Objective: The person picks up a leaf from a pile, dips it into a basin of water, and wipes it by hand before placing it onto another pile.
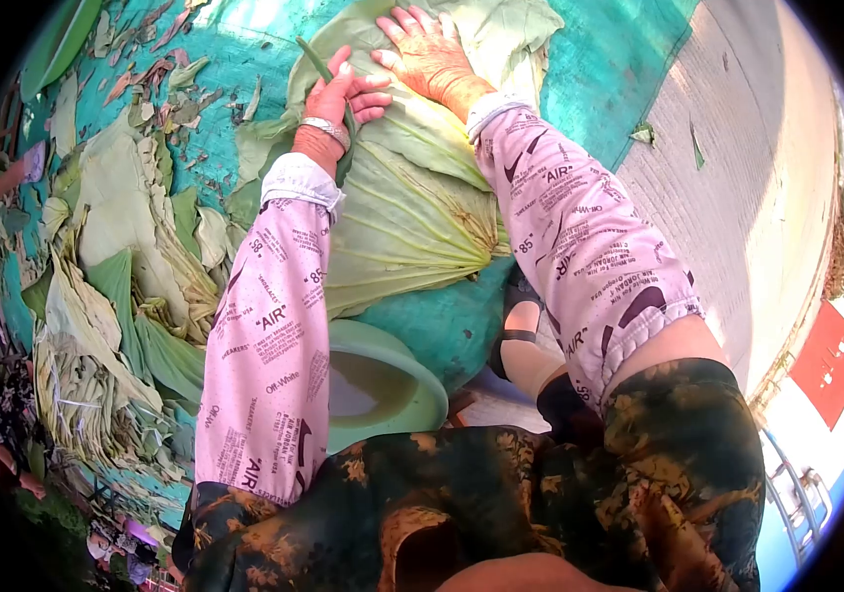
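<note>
Large pale-green leaves (407,217) lie stacked on the teal cloth, their ribs meeting at a browned point on the lower right. My right hand (432,64) rests flat on the upper part of the stack, fingers spread, holding nothing. To its left, my left hand (338,104) is over the stack's left edge with its fingers partly curled. A narrow green strip (314,59) runs through this hand and down past the bracelet on the wrist.
Loose leaves and scraps (131,217) cover the teal cloth (230,49) on the left, with a bundled pile (86,365) lower down. A green basin (412,390) of cloudy liquid stands below the leaves. Pavement (728,128) lies to the right. Another person's arm (2,183) shows far left.
</note>
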`<move>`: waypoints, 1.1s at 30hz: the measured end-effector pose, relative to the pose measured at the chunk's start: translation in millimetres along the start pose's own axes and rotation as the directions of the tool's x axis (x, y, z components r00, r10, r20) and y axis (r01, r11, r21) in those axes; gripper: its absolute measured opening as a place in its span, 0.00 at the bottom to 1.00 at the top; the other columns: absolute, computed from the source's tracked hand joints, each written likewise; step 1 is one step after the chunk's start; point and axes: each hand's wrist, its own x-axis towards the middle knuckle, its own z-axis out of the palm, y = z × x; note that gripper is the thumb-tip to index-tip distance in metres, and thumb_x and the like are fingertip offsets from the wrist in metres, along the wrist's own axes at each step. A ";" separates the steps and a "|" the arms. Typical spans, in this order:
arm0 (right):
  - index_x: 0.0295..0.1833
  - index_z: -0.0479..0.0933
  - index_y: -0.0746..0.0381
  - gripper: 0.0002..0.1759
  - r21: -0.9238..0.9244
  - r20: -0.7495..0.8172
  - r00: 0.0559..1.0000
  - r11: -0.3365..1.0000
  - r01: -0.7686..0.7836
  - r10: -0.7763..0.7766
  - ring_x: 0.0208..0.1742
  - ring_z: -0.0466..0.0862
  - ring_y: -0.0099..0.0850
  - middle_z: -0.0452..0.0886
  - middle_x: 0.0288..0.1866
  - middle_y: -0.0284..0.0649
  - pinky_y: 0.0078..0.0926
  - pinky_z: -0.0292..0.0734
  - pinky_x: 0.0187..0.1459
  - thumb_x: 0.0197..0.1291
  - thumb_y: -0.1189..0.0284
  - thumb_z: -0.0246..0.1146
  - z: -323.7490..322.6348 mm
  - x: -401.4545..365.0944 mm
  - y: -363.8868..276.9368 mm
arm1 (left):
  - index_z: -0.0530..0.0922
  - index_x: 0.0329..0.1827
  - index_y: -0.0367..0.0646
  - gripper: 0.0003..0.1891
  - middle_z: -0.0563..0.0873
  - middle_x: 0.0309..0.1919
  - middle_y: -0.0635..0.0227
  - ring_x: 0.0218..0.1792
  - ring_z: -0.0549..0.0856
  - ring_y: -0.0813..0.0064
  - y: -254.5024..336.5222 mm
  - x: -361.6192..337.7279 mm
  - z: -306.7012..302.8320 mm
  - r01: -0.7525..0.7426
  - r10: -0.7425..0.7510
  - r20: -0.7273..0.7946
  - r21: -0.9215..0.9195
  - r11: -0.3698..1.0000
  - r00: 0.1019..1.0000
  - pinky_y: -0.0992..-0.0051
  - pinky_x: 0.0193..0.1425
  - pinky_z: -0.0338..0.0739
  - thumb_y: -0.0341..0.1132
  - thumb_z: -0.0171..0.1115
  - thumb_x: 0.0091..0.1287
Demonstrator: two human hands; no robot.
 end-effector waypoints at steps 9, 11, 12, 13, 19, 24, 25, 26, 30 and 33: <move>0.68 0.57 0.50 0.32 -0.188 -0.109 0.994 0.982 0.012 -0.033 0.72 0.51 0.33 0.55 0.70 0.36 0.47 0.38 0.67 0.62 0.47 0.39 29.9 0.2 15.6 | 0.55 0.64 0.50 0.19 0.77 0.49 0.48 0.41 0.82 0.57 6.9 11.1 -25.2 -0.287 0.128 -0.324 -0.511 0.810 0.937 0.61 0.39 0.80 0.39 0.37 0.72; 0.68 0.56 0.49 0.32 -0.174 -0.103 0.994 0.985 0.003 -0.022 0.72 0.50 0.32 0.56 0.70 0.36 0.47 0.37 0.67 0.62 0.46 0.39 32.8 -0.1 15.8 | 0.55 0.64 0.47 0.19 0.73 0.52 0.46 0.44 0.80 0.52 16.6 7.3 -39.4 -0.309 0.144 -0.386 -0.410 0.858 0.911 0.58 0.43 0.80 0.38 0.36 0.72; 0.67 0.57 0.50 0.31 -0.189 -0.143 0.989 0.982 0.017 -0.044 0.70 0.53 0.34 0.58 0.69 0.36 0.47 0.41 0.66 0.62 0.48 0.40 35.4 -1.4 16.5 | 0.55 0.64 0.45 0.19 0.72 0.54 0.45 0.46 0.79 0.50 23.8 -1.6 -43.8 -0.318 0.151 -0.426 -0.354 0.880 0.892 0.57 0.44 0.79 0.38 0.36 0.72; 0.66 0.59 0.51 0.30 -0.200 -0.181 0.981 0.979 0.035 -0.072 0.69 0.56 0.35 0.60 0.68 0.37 0.46 0.44 0.66 0.62 0.49 0.42 31.6 -2.6 15.4 | 0.53 0.62 0.39 0.19 0.69 0.56 0.43 0.49 0.77 0.45 29.5 -8.7 -48.1 -0.308 0.177 -0.426 -0.261 0.915 0.887 0.54 0.48 0.78 0.36 0.36 0.71; 0.62 0.65 0.59 0.26 -0.121 0.058 0.992 0.985 0.121 -0.115 0.70 0.51 0.44 0.58 0.68 0.45 0.44 0.42 0.67 0.64 0.57 0.42 -8.0 -10.1 -0.9 | 0.61 0.54 0.35 0.16 0.76 0.48 0.48 0.43 0.80 0.56 90.9 -65.3 -90.5 -0.376 0.193 -0.514 -0.278 0.884 0.836 0.60 0.39 0.80 0.36 0.41 0.70; 0.66 0.60 0.60 0.32 -0.002 0.247 0.968 0.999 -0.038 0.037 0.71 0.51 0.43 0.54 0.70 0.49 0.41 0.44 0.68 0.60 0.52 0.46 -18.2 10.0 2.7 | 0.69 0.48 0.34 0.14 0.80 0.42 0.52 0.33 0.80 0.63 157.5 -167.8 -88.3 -0.529 0.409 -0.384 -0.291 0.797 0.828 0.67 0.32 0.75 0.36 0.45 0.69; 0.66 0.59 0.61 0.33 0.010 0.261 0.965 0.999 -0.038 0.034 0.70 0.52 0.44 0.54 0.69 0.50 0.42 0.45 0.68 0.60 0.52 0.47 -37.3 9.9 -5.9 | 0.69 0.51 0.29 0.17 0.77 0.47 0.51 0.34 0.75 0.65 171.3 -193.0 -80.1 -0.583 0.458 -0.437 -0.210 0.785 0.774 0.69 0.33 0.70 0.36 0.44 0.69; 0.66 0.57 0.62 0.35 0.020 0.273 0.961 0.999 -0.038 0.031 0.70 0.53 0.45 0.55 0.69 0.50 0.42 0.47 0.67 0.59 0.52 0.48 -55.6 8.8 -13.4 | 0.69 0.51 0.30 0.17 0.78 0.45 0.52 0.34 0.73 0.67 183.7 -220.4 -76.1 -0.620 0.509 -0.453 -0.134 0.773 0.732 0.71 0.33 0.69 0.36 0.45 0.69; 0.61 0.64 0.54 0.24 0.174 -0.251 0.968 0.982 0.070 -0.025 0.63 0.65 0.40 0.69 0.60 0.41 0.39 0.59 0.61 0.61 0.57 0.51 -48.0 -11.3 -49.9 | 0.70 0.53 0.35 0.17 0.81 0.42 0.57 0.33 0.78 0.70 204.7 -345.0 -103.7 -0.652 0.627 -0.235 -0.038 0.758 0.743 0.73 0.33 0.71 0.38 0.48 0.68; 0.58 0.67 0.59 0.21 0.296 -0.142 0.901 0.852 0.433 -0.409 0.58 0.70 0.42 0.72 0.55 0.43 0.35 0.66 0.57 0.59 0.65 0.55 -40.9 -56.5 -95.1 | 0.68 0.56 0.36 0.19 0.81 0.42 0.60 0.31 0.76 0.74 203.0 -449.4 -83.6 -0.618 0.645 -0.375 0.209 0.758 0.666 0.77 0.32 0.70 0.40 0.46 0.70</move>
